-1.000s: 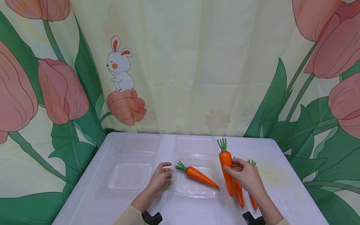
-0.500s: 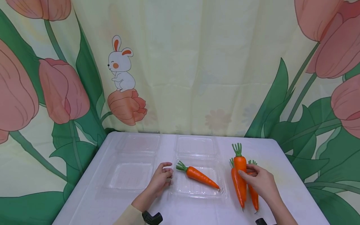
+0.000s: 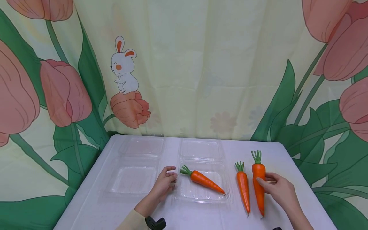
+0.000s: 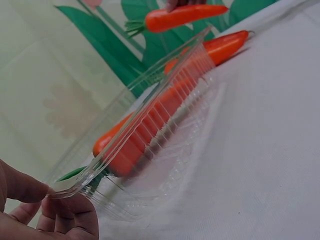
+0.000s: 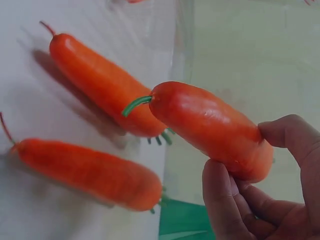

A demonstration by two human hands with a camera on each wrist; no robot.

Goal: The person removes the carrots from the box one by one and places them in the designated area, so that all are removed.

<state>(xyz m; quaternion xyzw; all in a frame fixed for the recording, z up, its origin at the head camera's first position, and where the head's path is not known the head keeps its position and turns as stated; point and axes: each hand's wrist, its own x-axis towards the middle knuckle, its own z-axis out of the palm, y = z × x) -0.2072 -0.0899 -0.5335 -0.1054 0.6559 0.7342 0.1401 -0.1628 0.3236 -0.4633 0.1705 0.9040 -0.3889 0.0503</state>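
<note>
At the left edge of the nearer-right clear plastic clamshell container [image 3: 201, 200], my left hand [image 3: 163, 185] pinches the rim between thumb and fingers, as the left wrist view shows. One orange carrot [image 3: 205, 182] with a green top lies slantwise inside that container. My right hand [image 3: 281, 190] holds another carrot [image 5: 210, 130] near its thick end, raised above the table. Below it a carrot [image 5: 90, 172] lies on the table, mostly hidden behind the held one in the head view. A further carrot [image 3: 243, 190] lies just left of these.
A second open clear container [image 3: 133, 179] lies on the left of the white-covered table [image 3: 89, 210]. Both containers have their lids folded back toward the far edge. A curtain [image 3: 184, 80] printed with tulips and a rabbit hangs behind the table.
My right hand has carried the held carrot rightward, away from the container and past the left loose carrot, over the right one. My left hand has stayed put at the rim.
</note>
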